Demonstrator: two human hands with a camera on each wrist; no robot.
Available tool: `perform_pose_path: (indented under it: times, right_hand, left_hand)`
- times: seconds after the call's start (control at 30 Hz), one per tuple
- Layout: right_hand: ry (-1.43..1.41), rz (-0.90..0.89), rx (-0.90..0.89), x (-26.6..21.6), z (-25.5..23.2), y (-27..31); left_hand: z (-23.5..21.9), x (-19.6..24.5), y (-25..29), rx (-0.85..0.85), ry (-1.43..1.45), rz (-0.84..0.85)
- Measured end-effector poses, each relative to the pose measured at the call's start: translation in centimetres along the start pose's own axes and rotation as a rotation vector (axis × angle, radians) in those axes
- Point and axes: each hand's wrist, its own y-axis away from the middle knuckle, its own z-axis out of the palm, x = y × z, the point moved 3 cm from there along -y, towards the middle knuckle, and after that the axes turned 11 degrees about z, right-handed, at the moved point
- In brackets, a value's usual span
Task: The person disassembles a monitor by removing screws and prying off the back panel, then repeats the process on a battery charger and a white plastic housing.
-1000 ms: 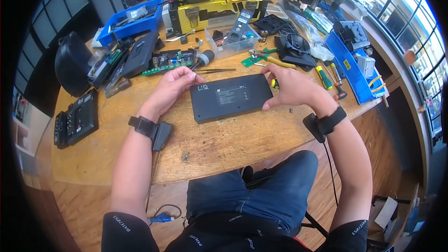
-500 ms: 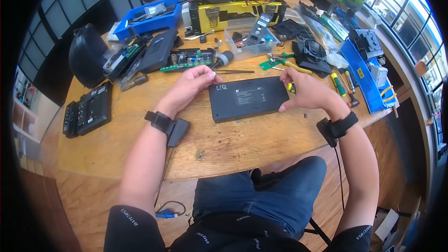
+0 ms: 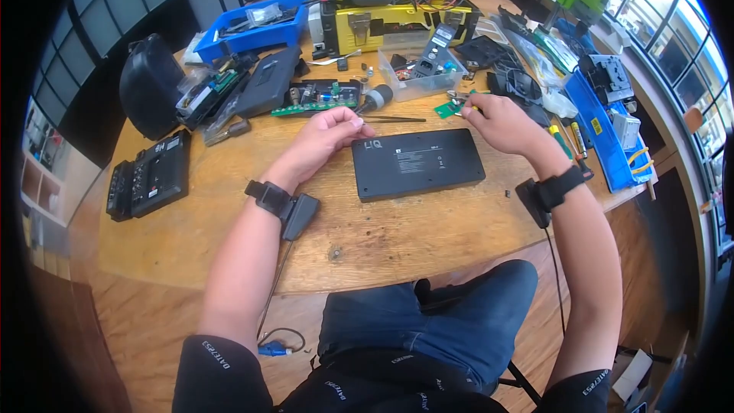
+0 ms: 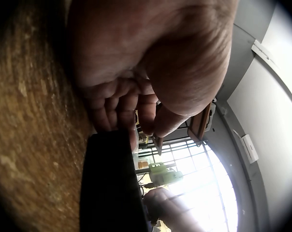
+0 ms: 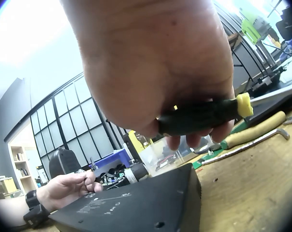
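A flat black box (image 3: 418, 164) with a printed label and "LIQ" on it lies on the wooden table. At its upper left corner is the left hand (image 3: 325, 141), thumb and index fingertips together; whether anything small is between them cannot be told. In the left wrist view, the curled fingers of that hand (image 4: 151, 63) are against the end of the box (image 4: 110, 183). Beyond the box's upper right corner, the right hand (image 3: 508, 126) is raised off it. The right wrist view shows its fingers curled round a dark green screwdriver handle (image 5: 199, 117) with a yellow end.
Behind the box are tweezers (image 3: 394, 119), a circuit board (image 3: 317, 99) and a clear bin (image 3: 424, 80). Pliers (image 5: 257, 130) lie beyond the right hand. A blue tray (image 3: 604, 130) stands right, another black device (image 3: 160, 176) left.
The right hand has come off the box's right end and moved up and away from it, still holding the screwdriver. The left hand keeps its place at the corner. The head view has shifted.
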Motion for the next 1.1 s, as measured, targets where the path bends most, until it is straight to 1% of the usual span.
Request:
perform_pose_path:
  times: [0.1,0.13,0.17,0.2,0.33,0.4,0.43,0.5,0.63,0.7,0.73,0.8,0.83,0.87,0.93,0.97,1.03,1.1]
  right_hand:
    - [0.025,0.023,0.063,1.5,1.4,-1.0]
    - [0.026,0.024,0.067,2.0,1.8,-1.2]
    - [0.031,0.062,0.048,2.6,2.2,-1.5]
    - [0.034,0.098,0.028,2.7,2.4,-1.7]
    - [0.04,0.096,0.034,2.7,2.6,-2.3]
    - [0.085,0.124,0.031,2.6,2.3,-2.7]
    - [0.083,0.125,0.028,2.5,2.2,-2.9]
    - [0.213,0.123,-0.002,2.0,2.1,-3.2]
    - [0.308,0.094,-0.001,1.2,1.6,-3.3]
    - [0.431,0.083,0.107,0.1,1.1,-3.2]
    - [0.433,0.079,0.104,-0.6,0.9,-3.3]
    - [0.411,0.1,0.17,-2.5,0.7,-4.1]
    - [0.361,0.079,0.125,-3.5,1.2,-4.5]
    - [0.357,0.084,0.125,-4.0,1.9,-5.1]
    - [0.225,-0.07,0.003,-5.1,4.0,-6.4]
    - [0.219,-0.067,0.009,-5.4,4.5,-6.9]
    - [0.26,-0.13,-0.132,-6.3,5.7,-7.4]
    - [0.283,-0.123,-0.143,-6.9,5.8,-7.6]
  left_hand:
    - [0.1,0.1,0.0,0.001,-0.019,-0.001]
    - [0.2,0.1,-0.1,-0.002,-0.019,0.002]
    - [0.2,0.0,0.0,-0.007,-0.006,0.005]
    - [0.0,0.0,0.0,-0.008,0.006,0.008]
    - [-0.1,-0.1,0.1,-0.006,0.023,0.008]
    - [-0.1,-0.2,0.0,-0.003,0.017,0.003]
    - [-0.1,-0.2,0.0,-0.003,0.017,-0.001]
    - [0.0,-0.1,0.0,-0.006,0.013,0.003]
    - [-0.1,-0.2,0.0,-0.01,0.023,0.005]
    - [-0.1,-0.2,0.0,0.001,0.029,-0.004]
    - [-0.1,-0.2,0.0,0.005,0.031,-0.004]
    - [-0.1,-0.3,0.0,-0.007,0.046,0.013]
    - [-0.1,-0.3,0.1,-0.008,0.045,0.009]
    - [-0.1,-0.3,0.0,-0.006,0.043,0.007]
    - [0.0,-0.1,-0.2,-0.013,0.032,0.005]
    - [-0.1,-0.1,-0.1,0.0,0.028,0.0]
    - [-0.1,-0.2,-0.1,0.012,0.02,-0.006]
    - [-0.2,-0.4,-0.1,0.024,0.025,-0.017]
